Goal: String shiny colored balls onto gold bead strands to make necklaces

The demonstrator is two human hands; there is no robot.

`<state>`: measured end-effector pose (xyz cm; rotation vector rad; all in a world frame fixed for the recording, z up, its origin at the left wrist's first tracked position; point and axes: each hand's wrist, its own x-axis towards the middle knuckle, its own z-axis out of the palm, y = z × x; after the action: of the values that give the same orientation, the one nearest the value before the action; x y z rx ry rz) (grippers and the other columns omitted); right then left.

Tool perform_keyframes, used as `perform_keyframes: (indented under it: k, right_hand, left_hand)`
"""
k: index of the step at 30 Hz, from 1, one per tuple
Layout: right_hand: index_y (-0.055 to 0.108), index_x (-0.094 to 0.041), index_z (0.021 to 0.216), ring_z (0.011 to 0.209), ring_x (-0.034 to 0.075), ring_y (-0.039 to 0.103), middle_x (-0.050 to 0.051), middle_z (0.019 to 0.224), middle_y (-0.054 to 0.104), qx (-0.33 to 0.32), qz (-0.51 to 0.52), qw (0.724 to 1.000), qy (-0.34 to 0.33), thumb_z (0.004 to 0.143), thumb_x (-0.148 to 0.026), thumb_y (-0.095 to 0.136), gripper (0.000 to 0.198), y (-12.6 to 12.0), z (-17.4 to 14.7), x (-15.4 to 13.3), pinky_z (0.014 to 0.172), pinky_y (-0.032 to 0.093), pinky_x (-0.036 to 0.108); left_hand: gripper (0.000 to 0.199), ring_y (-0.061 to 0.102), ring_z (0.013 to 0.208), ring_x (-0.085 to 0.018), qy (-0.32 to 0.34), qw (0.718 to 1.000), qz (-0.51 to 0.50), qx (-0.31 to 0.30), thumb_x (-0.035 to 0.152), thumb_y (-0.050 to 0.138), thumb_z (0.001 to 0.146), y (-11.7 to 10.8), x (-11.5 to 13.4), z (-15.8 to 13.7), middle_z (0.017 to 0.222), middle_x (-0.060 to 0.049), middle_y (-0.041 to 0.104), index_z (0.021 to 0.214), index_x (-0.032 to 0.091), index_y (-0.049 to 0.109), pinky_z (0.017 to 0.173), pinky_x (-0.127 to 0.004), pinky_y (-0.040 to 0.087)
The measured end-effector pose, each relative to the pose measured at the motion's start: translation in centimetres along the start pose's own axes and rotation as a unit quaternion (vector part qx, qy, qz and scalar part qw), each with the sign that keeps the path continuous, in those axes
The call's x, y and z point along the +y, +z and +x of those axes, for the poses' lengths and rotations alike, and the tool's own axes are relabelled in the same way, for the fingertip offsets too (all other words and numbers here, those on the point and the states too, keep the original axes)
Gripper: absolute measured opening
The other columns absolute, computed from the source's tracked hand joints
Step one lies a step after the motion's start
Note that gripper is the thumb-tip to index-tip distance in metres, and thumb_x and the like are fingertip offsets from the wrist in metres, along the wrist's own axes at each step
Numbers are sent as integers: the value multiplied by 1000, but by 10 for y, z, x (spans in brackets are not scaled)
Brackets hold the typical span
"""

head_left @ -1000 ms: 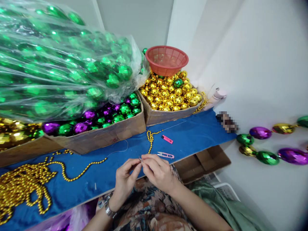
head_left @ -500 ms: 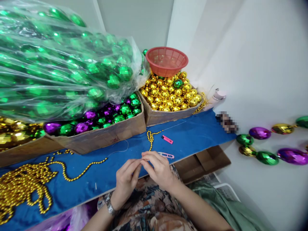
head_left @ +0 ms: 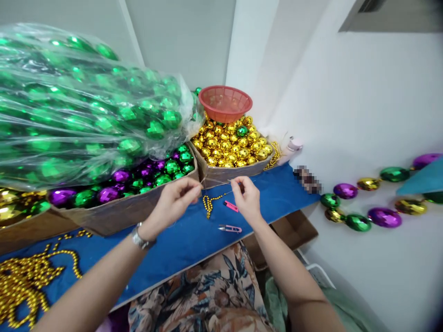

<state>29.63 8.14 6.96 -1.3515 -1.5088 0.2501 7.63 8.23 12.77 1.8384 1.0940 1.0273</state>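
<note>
My left hand (head_left: 178, 196) is closed in a pinch above the blue cloth, a metal watch (head_left: 141, 236) on its wrist. Level with it, my right hand (head_left: 246, 198) also pinches. A thin thread (head_left: 216, 184) runs between the fingertips of both hands; its ends are hard to make out. Below the gap lies a short string of small gold beads (head_left: 208, 205). Beside my right hand is a pink lighter (head_left: 230, 206), and nearer to me lie pink-handled thread snips (head_left: 230, 228).
Cardboard boxes (head_left: 138, 211) hold shiny green, purple and gold beads. A clear bag of green beads (head_left: 86, 120) rests over them. A red basket (head_left: 225, 103) sits on gold beads. Gold bead strands (head_left: 27, 281) heap at left. A large-bead garland (head_left: 360, 221) hangs at right.
My hands have moved apart and forward from together near the table's front edge, stretching the thread between them. The snips now show fully. The view has shifted.
</note>
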Motion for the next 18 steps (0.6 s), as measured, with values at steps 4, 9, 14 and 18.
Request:
perform_keyframes:
  k: [4,9,14,18]
  right_hand:
    - [56,-18,85,65,13,55,0,76,60,54,-36,998,-23,94,-36,49,21,-11,37,16,64,42,23]
    - [55,-18,87,66,14,56,2,77,61,75,-114,991,-10,94,-39,44,25,-20,66,38,63,41,24]
    - [55,-18,90,71,15,58,5,84,64,31,-153,988,-1,96,-38,40,26,-13,59,59,66,43,25]
    - [59,-18,88,74,15,61,4,84,66,-42,-185,982,9,96,-33,43,23,0,32,75,68,43,24]
  left_hand:
    - [14,52,52,-7,19,990,-141,-8,24,62,83,-9,56,69,59,1,57,73,16,58,51,-19,44]
    - [10,59,63,-7,25,966,-256,31,13,59,86,-20,119,117,83,-3,64,77,13,54,59,-21,48]
    - [7,62,77,-8,29,940,-332,74,10,50,92,-50,133,117,111,-7,62,86,12,48,68,-22,46]
    - [10,64,76,-10,24,927,-367,75,14,52,91,-67,101,91,109,-7,64,82,13,49,64,-21,48]
